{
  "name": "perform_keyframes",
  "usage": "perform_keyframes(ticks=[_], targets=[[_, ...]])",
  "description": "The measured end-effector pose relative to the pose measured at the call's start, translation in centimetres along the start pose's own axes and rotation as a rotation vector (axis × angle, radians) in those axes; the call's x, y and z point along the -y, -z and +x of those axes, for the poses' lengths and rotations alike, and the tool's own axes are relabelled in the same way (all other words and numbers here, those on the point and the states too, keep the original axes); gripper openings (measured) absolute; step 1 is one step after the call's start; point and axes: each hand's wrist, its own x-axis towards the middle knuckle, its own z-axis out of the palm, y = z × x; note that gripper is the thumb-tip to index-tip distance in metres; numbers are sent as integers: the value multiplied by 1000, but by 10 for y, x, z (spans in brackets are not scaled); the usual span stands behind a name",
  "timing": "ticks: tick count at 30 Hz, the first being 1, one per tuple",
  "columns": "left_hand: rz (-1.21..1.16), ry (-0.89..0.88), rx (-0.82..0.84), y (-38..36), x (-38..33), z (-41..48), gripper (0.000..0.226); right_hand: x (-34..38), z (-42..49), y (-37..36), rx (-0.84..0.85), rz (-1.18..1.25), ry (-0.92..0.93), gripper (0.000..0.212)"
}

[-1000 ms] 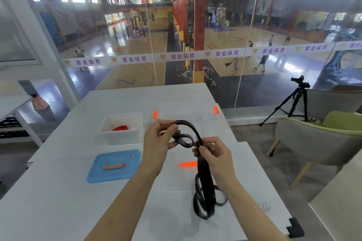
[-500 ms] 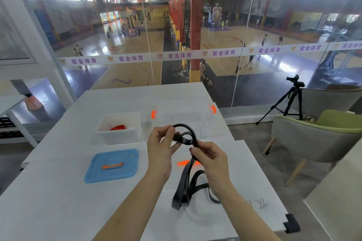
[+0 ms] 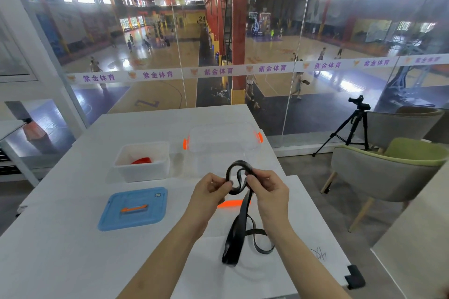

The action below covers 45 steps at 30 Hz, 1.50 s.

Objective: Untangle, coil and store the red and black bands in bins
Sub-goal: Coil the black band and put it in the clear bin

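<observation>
Both hands (image 3: 243, 192) pinch black band (image 3: 239, 223), tail hanging toward viewer.

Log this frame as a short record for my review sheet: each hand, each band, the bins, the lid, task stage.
left hand: pinches the coiled end of the black band
right hand: pinches the same coil from the other side
black band: small loops between the hands, the rest hangs in loose loops toward the table
red band: lies in the white bin
clear bin: open, beyond the hands, no band seen inside
blue lid: flat on the table, off the white bin
stage: red stored, black not yet coiled
</observation>
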Motion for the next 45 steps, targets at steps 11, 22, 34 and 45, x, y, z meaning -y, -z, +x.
perform_keyframes(ticks=[11, 22, 34, 45], targets=[[588, -158, 157, 10, -29, 8, 19, -3, 6, 21, 249, -326, 53, 28], [248, -50, 285, 10, -32, 3, 23, 5, 9, 32, 413, -236, -22, 18], [183, -58, 237, 10, -26, 4, 25, 2, 8, 31, 405, -185, -41, 11], [-204, -125, -33, -1, -13, 4, 24, -11, -1, 23, 263, -104, -9, 22]])
